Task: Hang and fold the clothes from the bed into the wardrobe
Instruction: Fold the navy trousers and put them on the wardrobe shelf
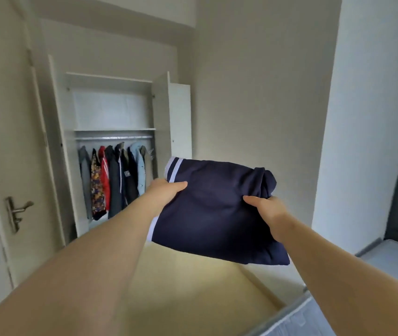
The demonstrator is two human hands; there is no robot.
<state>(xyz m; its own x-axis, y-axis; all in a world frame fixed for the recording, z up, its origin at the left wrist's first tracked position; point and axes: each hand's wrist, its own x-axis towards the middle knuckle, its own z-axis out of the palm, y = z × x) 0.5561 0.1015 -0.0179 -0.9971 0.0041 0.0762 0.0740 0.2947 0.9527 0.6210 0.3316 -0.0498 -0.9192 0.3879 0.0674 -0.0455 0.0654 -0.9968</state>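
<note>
Near right, the grey mattress corner of the bed [302, 318]. Out front, two hands on one folded navy fabric garment with white stripes [212, 214], held in the air between bed and wardrobe. The left hand [166, 190] grips its left edge, thumb on top; the right hand [265, 209] pinches the right side. It looks soft and light, likely to sag or unfold, so grip both side edges, fingers beneath. Far left, one white wardrobe [114, 129], both doors open, with one shelf and one metal rail [113, 137]. The hanging jackets [113, 180] number roughly eight; they overlap too much to count exactly.
</note>
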